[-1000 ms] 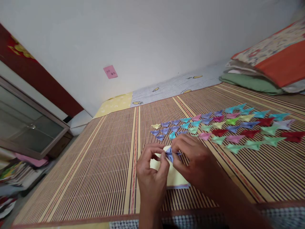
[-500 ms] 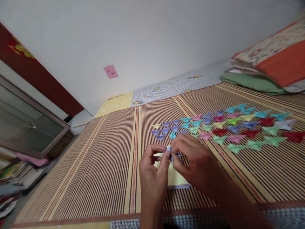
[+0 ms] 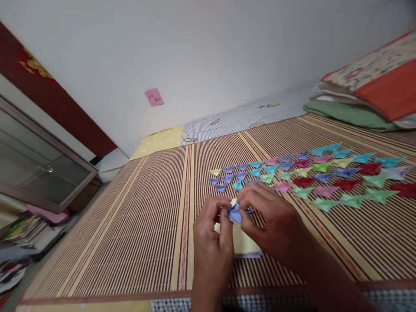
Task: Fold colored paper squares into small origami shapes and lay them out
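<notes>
A small folded piece of blue-purple paper (image 3: pixel 235 213) is pinched between both hands. My left hand (image 3: pixel 214 229) grips its left side with thumb and fingers, while my right hand (image 3: pixel 268 212) holds the right side. Beneath them lies a stack of pale yellow paper (image 3: pixel 244 240), partly covered by the hands. Rows of small folded paper figures in blue, green, red, pink and yellow spread behind and to the right, among them a red one (image 3: pixel 347 185) and a light green one (image 3: pixel 325 204).
A striped mat (image 3: pixel 143 225) covers the bed. Folded bedding (image 3: pixel 383 93) lies at the back right. A pink note (image 3: pixel 154 97) is on the wall. On the left stand a glass-fronted cabinet (image 3: pixel 42 164) and a pile of books (image 3: pixel 27 232).
The blue-purple paper shows more fully between the fingers, with its pointed shape visible. Both hands have shifted their grip slightly, and the whole view has moved a little.
</notes>
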`<state>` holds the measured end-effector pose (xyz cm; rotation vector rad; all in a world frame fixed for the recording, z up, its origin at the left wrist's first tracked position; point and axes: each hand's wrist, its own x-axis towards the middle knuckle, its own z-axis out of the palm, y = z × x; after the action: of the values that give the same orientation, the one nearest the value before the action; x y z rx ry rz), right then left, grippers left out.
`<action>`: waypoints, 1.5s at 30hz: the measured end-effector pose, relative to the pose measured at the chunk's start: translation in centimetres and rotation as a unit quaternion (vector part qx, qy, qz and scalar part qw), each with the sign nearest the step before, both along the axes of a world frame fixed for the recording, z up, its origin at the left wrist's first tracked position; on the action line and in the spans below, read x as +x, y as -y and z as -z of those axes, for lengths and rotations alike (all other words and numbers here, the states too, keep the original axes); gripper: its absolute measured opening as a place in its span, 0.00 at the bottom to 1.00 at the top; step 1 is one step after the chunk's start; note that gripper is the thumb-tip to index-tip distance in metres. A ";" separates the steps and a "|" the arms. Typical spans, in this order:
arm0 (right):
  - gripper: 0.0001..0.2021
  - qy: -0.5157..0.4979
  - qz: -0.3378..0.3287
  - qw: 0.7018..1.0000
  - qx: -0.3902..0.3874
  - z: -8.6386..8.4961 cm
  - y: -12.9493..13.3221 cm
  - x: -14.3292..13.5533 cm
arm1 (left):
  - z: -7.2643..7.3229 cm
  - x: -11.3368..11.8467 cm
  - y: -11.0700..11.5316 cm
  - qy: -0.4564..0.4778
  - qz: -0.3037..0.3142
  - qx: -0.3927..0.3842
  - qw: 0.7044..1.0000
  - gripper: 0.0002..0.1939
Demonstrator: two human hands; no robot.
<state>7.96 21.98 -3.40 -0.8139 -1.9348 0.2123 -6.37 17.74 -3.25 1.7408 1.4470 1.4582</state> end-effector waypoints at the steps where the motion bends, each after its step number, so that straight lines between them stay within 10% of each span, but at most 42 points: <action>1: 0.09 0.002 0.000 1.000 0.000 0.0 0.0 0.0 | -0.1 0.0 0.0 -0.017 0.007 0.014 1.000 0.10; 29: 0.08 0.001 -0.064 0.997 -0.048 0.0 0.1 0.6 | -0.3 0.2 -0.1 -0.036 -0.001 -0.016 0.999 0.10; 45: 0.06 -0.001 0.042 0.994 -0.099 0.2 0.1 0.4 | 0.0 -0.1 -0.3 -0.130 -0.043 0.050 0.989 0.13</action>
<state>8.38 21.85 -3.64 -1.0222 -1.8931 0.3591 -6.48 18.07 -3.22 2.0139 1.6218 1.4104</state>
